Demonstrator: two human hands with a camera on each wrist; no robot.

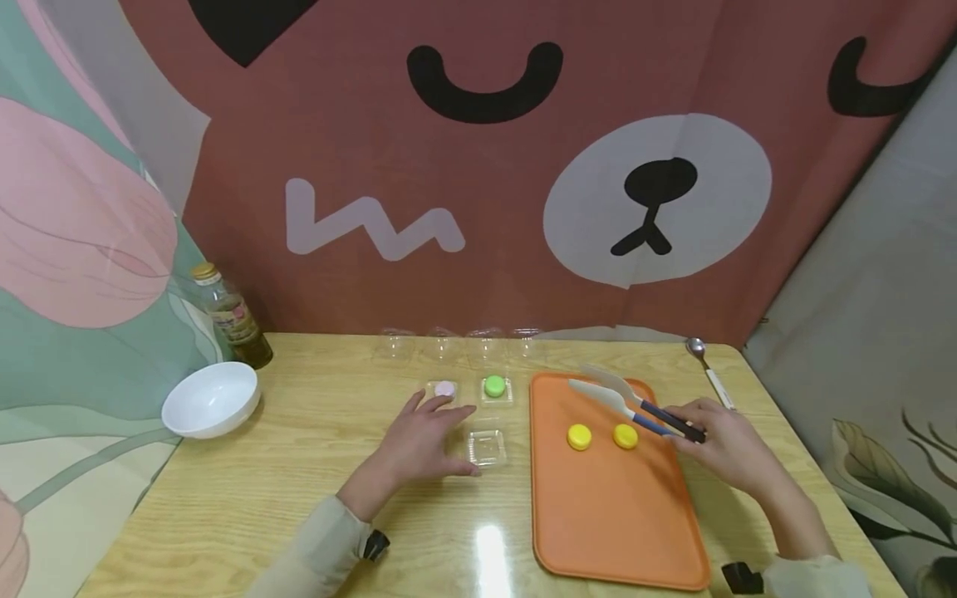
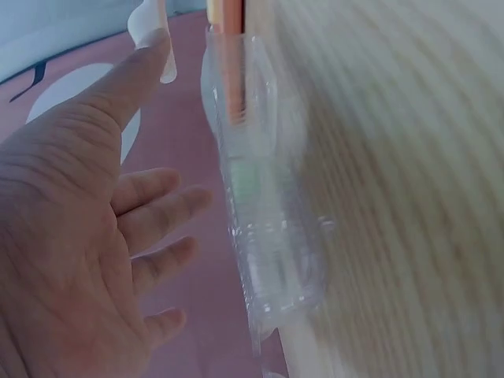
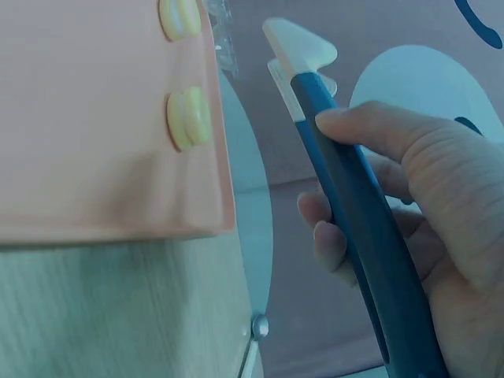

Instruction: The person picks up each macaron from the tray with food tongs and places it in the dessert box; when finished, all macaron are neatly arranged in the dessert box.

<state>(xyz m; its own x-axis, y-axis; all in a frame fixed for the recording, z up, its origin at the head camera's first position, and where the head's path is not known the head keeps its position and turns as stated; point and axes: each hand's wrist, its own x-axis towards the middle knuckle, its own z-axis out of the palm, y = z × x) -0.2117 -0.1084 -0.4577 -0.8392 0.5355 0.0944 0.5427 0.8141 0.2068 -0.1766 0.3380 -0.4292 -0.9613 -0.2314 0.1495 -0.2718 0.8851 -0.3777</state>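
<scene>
My right hand [image 1: 721, 440] holds tongs [image 3: 346, 189] with blue and dark handles and pale flat tips. Their tips hover over the orange tray [image 1: 613, 523], apart from two yellow macarons [image 1: 579, 437] lying there. In the head view my left hand [image 1: 419, 440] spreads its fingers beside a small clear plastic box [image 1: 486, 447] on the table, holding nothing; whether the thumb touches the box I cannot tell. Behind that box, a green macaron [image 1: 495, 385] sits in a clear holder. A pale lilac macaron [image 1: 444, 389] is partly hidden by my left fingers.
Several clear plastic covers [image 1: 488, 345] line the table's back edge, by the printed curtain. At the left stand a white bowl [image 1: 212, 400] and a bottle of dark liquid [image 1: 239, 328]. A spoon [image 1: 719, 386] with a white handle lies right of the tray.
</scene>
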